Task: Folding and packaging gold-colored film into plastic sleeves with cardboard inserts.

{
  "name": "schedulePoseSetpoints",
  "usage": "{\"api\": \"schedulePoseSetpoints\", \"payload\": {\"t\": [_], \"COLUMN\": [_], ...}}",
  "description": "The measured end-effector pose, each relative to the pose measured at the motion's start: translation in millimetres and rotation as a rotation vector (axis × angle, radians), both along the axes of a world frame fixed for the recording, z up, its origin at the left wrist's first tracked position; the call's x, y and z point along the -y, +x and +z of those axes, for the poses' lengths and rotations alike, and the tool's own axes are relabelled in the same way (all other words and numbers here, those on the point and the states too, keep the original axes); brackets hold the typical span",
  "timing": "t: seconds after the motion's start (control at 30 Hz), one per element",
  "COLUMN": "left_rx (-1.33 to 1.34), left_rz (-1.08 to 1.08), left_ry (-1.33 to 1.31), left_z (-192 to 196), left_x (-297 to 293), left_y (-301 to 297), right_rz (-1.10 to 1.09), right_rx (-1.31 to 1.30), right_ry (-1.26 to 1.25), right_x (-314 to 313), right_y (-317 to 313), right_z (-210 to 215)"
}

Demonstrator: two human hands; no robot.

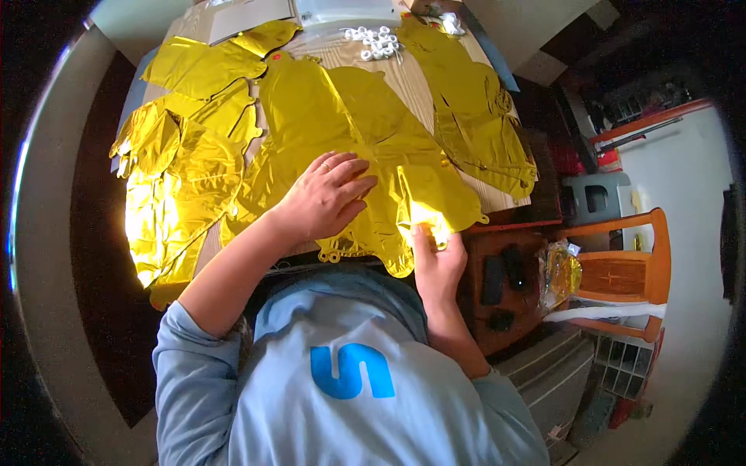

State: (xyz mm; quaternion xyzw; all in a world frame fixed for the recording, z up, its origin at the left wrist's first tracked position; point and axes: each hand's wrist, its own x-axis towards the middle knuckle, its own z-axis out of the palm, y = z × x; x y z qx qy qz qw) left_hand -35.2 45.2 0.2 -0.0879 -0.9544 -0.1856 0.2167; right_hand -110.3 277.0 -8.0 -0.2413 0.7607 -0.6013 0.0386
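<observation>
A flat gold foil balloon (318,116), uninflated, lies creased across the middle of the table and reaches over its near edge. My left hand (330,193) rests on it palm down, fingers stretched out, with a ring on one finger. At the balloon's near right corner, my right hand (439,264) pinches the foil between thumb and fingers, and a fold there shines brightly. Small tabs with holes stick out along the near edge. More flat gold foil balloons lie to the left (198,194) and to the right (474,109).
Several small white spools (379,43) sit at the far side of the wooden table (416,85), near a clear plastic container (346,11) and a grey-white board (247,17). On the right stands a wooden chair (614,272) with a clear bag of gold foil (561,273).
</observation>
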Motion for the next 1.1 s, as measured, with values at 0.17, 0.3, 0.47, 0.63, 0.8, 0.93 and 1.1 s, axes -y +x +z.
{"api": "schedulePoseSetpoints", "payload": {"t": [0.17, 0.3, 0.47, 0.63, 0.8, 0.93, 1.1], "left_rx": [0.023, 0.045, 0.041, 0.064, 0.062, 0.093, 0.155], "left_rz": [0.006, 0.002, -0.051, -0.03, -0.016, -0.028, -0.048], "left_ry": [0.03, 0.027, 0.034, 0.071, 0.069, 0.075, 0.232], "left_z": [-4.5, -6.5, -12.7, -9.9, -17.5, -0.1, -16.9], "left_x": [1.6, 3.1, 15.2, 11.1, 13.2, 7.4, 22.2], "left_y": [0.3, -0.7, 2.0, 3.9, 3.3, 5.3, 1.7], "right_rz": [0.099, 0.39, 0.687, 0.728, 0.749, 0.763, 0.803], "right_rx": [-0.591, -0.803, -0.818, -0.723, -0.766, -0.881, -0.885], "right_ry": [0.178, 0.172, 0.356, 0.3, 0.349, 0.498, 0.502], "right_x": [3.1, 8.0, -0.4, -3.7, 12.6, 14.2, 14.1], "right_y": [-7.8, -14.2, -25.2, -47.9, -62.2, -67.7, -70.3], "right_z": [14.4, 16.3, 18.9, 28.5, 28.7, 17.4, 16.2]}}
